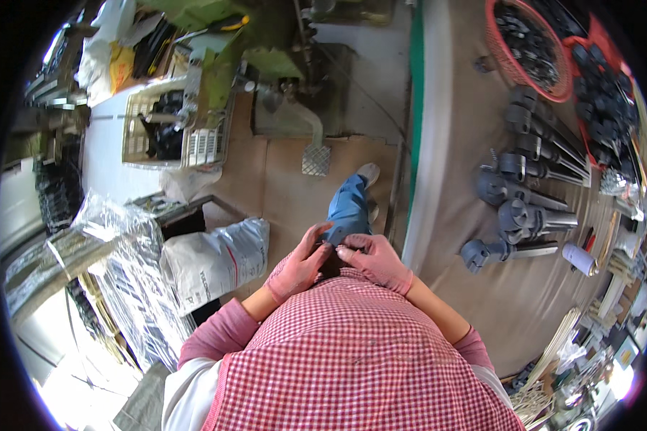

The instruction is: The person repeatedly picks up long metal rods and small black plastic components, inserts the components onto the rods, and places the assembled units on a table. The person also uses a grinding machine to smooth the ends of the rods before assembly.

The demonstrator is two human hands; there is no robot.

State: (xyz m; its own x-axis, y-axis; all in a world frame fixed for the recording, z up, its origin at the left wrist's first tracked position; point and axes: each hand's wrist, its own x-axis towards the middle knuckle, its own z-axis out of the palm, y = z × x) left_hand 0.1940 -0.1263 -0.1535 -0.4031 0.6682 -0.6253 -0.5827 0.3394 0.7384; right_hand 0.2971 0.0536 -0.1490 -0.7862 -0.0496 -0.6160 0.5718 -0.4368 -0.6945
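Note:
My left hand [298,267] and my right hand [379,264], both in thin pinkish gloves, meet in front of the red-and-white checked apron [345,345]. The fingers of each are bent and pinched together, with the fingertips nearly touching. Whatever lies between them is too small and dark to make out. Below the hands show a blue trouser leg [349,205] and a light shoe [369,172]. A metal foot pedal [315,159] with a ridged plate stands just beyond the shoe, under a green machine [266,61].
At right, a brown-covered table [446,215] carries dark grey plastic fittings with metal tubes [535,215], a white cylinder [579,259] and a red basket [493,50] of small parts. Leftward are a white crate [138,154] of black pieces and a printed white sack [201,266].

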